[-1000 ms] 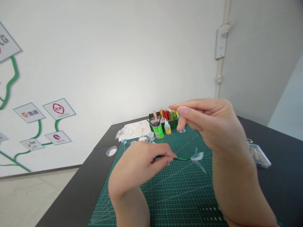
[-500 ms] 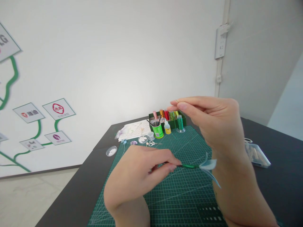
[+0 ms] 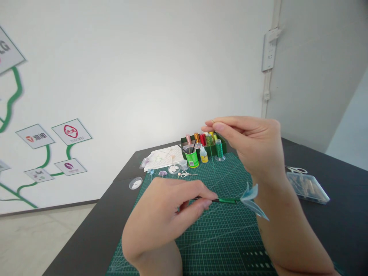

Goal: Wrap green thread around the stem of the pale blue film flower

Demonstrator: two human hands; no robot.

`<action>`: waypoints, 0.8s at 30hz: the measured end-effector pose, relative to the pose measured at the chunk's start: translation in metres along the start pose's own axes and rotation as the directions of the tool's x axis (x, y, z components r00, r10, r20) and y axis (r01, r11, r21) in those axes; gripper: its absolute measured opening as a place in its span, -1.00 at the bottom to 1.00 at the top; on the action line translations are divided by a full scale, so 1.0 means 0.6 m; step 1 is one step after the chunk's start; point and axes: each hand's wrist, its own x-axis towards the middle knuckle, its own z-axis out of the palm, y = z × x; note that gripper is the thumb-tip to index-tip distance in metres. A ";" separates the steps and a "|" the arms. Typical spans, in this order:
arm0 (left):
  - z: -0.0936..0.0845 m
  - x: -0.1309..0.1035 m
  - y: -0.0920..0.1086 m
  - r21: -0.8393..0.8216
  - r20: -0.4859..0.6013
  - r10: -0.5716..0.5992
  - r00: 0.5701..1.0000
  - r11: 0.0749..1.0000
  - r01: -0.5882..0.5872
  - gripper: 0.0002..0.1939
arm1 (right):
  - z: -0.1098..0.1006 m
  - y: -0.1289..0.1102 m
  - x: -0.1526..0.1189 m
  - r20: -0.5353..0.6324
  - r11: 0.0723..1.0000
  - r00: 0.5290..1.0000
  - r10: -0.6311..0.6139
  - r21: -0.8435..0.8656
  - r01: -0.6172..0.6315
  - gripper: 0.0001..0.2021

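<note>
My left hand [image 3: 169,214] is closed, pinching a dark stem wrapped with shiny green thread. At the stem's right end is a handmade flower [image 3: 251,199] with pale blue translucent petals, held level above the cutting mat. Higher and to the right, my right hand [image 3: 253,142] has its thumb and fingers pressed together on a thin thread [image 3: 212,159]. Only a faint line of this thread shows below the fingertips; whether it meets the stem I cannot make out. Behind the hands stands a green thread spool [image 3: 219,148] on a clear base.
A green cutting mat [image 3: 218,237] covers the black table. At the back are a box [image 3: 224,146] of spools, a green can [image 3: 192,158] with tools, a glue bottle [image 3: 204,155] and small scissors [image 3: 185,174]. On the right lie a clear case [image 3: 309,188] and larger scissors [image 3: 299,170].
My right hand has shifted slightly left, uncovering more of the scissors and case on the right. The flower has turned a little, its petals now at another angle. My left hand keeps its grip.
</note>
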 end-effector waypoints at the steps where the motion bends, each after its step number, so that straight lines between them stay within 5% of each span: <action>1: 0.000 0.000 -0.001 0.002 -0.002 0.002 1.000 1.000 -0.002 -0.83 | 0.000 0.002 0.001 0.000 1.000 1.000 -0.003 0.001 0.003 -0.84; 10: -0.004 -0.001 0.004 0.043 -0.018 0.074 0.997 0.996 -0.073 -0.88 | 0.000 0.014 0.005 0.016 1.000 1.000 -0.001 -0.009 0.001 -0.86; 24: -0.011 -0.012 0.010 0.022 -0.216 0.151 0.965 0.989 -0.149 -0.86 | 0.003 0.016 0.004 0.063 0.992 0.990 0.126 0.017 -0.127 -0.91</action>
